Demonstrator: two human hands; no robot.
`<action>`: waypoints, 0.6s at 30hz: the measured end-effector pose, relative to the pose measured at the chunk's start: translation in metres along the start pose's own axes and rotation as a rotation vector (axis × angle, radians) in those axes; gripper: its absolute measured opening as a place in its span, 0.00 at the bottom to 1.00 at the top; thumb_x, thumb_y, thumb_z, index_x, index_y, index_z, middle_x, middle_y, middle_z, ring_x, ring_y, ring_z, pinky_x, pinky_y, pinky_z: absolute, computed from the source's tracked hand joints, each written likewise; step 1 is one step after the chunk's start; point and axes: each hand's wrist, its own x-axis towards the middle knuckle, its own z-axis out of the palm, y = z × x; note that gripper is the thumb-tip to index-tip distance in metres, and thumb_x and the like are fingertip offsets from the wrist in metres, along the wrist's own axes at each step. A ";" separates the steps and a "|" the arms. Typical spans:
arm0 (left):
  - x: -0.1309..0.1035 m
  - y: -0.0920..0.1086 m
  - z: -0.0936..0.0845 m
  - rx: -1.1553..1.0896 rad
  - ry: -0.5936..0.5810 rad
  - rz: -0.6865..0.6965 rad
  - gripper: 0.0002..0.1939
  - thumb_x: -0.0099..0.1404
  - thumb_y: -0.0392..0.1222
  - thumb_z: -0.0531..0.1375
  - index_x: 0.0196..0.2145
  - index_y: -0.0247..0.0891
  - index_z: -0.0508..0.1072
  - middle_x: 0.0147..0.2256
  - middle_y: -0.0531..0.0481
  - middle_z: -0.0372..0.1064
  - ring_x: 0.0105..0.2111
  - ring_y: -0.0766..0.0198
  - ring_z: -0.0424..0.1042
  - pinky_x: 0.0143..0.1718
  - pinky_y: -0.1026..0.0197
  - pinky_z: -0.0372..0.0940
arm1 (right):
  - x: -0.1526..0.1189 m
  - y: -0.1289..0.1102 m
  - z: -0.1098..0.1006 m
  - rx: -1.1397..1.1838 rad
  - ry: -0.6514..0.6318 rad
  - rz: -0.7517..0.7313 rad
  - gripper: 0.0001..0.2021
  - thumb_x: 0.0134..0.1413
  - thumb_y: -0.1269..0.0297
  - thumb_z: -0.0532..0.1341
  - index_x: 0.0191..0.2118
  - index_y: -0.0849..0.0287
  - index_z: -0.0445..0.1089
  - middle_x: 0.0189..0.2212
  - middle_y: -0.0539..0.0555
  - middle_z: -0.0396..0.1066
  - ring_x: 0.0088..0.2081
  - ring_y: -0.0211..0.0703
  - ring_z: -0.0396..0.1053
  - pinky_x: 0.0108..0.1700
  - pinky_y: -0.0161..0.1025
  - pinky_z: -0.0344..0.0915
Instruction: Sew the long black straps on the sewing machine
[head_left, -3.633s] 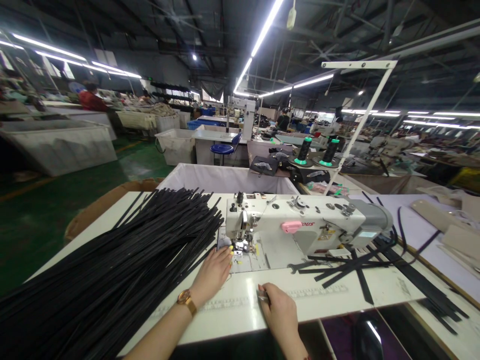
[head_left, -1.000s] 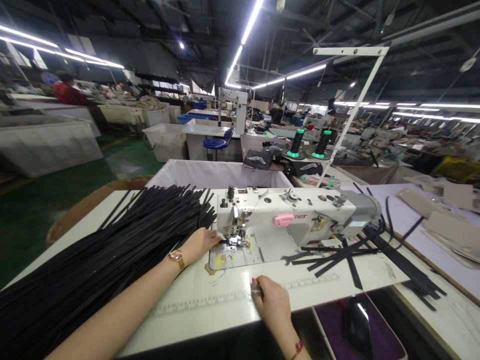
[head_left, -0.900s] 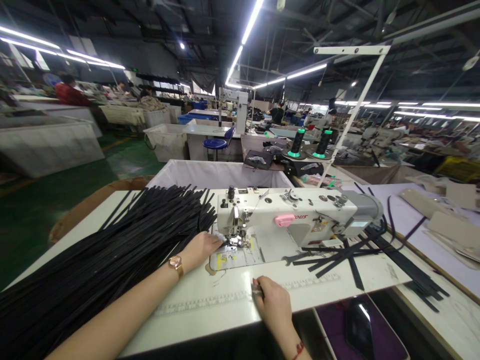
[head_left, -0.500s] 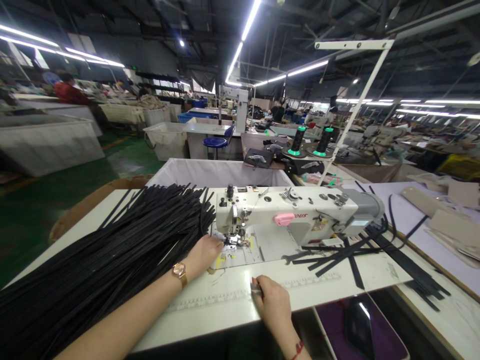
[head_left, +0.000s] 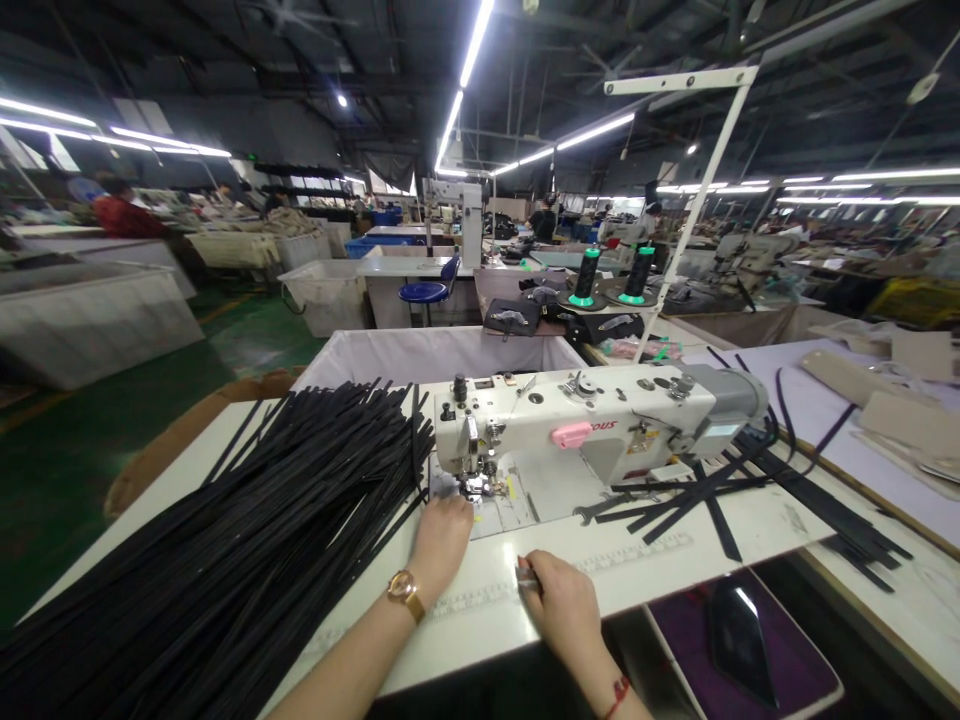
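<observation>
My left hand (head_left: 445, 532), with a watch on its wrist, is closed just in front of the needle area of the white sewing machine (head_left: 525, 420). Its fingertips are turned away, so whatever they pinch is hidden. Left of it lies a large pile of narrow black strips (head_left: 247, 530). My right hand (head_left: 564, 600) rests at the table's front edge, above a printed ruler scale (head_left: 637, 548). Its fingers are curled around a small metal tool (head_left: 528, 577), mostly covered by the hand; its exact kind is unclear.
A wrench (head_left: 592, 510) and more black strips (head_left: 682, 505) lie right of my hands. A phone (head_left: 741, 640) sits on a purple surface below the table edge. Two black thread cones (head_left: 585, 280) stand behind the machine, near a white-lined bin (head_left: 442, 348).
My left hand has moved right and slightly toward me, away from the strip pile and in front of the needle area. My right hand keeps its grip near the table edge. The view has shifted slightly.
</observation>
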 end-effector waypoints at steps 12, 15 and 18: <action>-0.019 0.022 -0.030 -0.004 -0.155 -0.053 0.16 0.63 0.21 0.49 0.36 0.28 0.75 0.34 0.38 0.74 0.37 0.52 0.74 0.41 0.51 0.66 | -0.001 -0.002 -0.011 0.067 -0.034 0.056 0.12 0.64 0.63 0.50 0.31 0.55 0.67 0.28 0.49 0.74 0.29 0.40 0.71 0.30 0.39 0.48; -0.064 0.035 -0.033 -0.300 -0.279 -0.047 0.12 0.65 0.25 0.52 0.35 0.30 0.75 0.34 0.39 0.73 0.36 0.53 0.74 0.40 0.51 0.67 | 0.003 -0.008 -0.009 0.229 -0.069 0.097 0.09 0.60 0.65 0.54 0.35 0.54 0.71 0.33 0.51 0.77 0.34 0.44 0.73 0.33 0.38 0.53; -0.125 0.049 -0.035 -0.699 -0.334 0.019 0.10 0.70 0.42 0.57 0.46 0.37 0.71 0.45 0.45 0.70 0.41 0.59 0.72 0.43 0.53 0.69 | 0.019 -0.027 -0.002 0.528 -0.129 0.125 0.13 0.59 0.61 0.55 0.46 0.55 0.72 0.37 0.55 0.77 0.39 0.48 0.73 0.39 0.39 0.59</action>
